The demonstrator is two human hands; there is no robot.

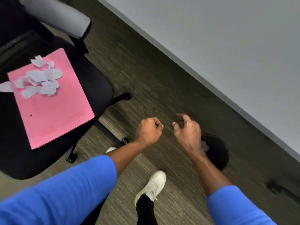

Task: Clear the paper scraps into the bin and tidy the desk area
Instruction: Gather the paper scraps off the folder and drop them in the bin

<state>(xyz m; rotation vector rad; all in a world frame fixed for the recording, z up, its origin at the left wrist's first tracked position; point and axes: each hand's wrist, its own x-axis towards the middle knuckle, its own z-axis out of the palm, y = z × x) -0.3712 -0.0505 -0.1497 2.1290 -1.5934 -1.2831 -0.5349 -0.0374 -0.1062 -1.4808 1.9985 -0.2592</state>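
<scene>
Several torn white paper scraps [40, 80] lie on a pink folder [53, 103] resting on the seat of a black office chair [97, 88] at the left. A round black bin [217, 151] stands on the floor near the wall, with pale scraps inside it just visible behind my right wrist. My left hand [149, 130] is curled into a fist above the carpet, between chair and bin; nothing shows in it. My right hand [186, 132] hovers over the bin's left rim, fingers spread and empty.
A grey wall [227, 46] runs diagonally along the right. The chair's grey armrest [61, 17] and wheeled legs [125, 141] stick out toward me. My white shoe [152, 185] stands on the carpet below the hands. Another dark chair caster [276, 188] sits at the right.
</scene>
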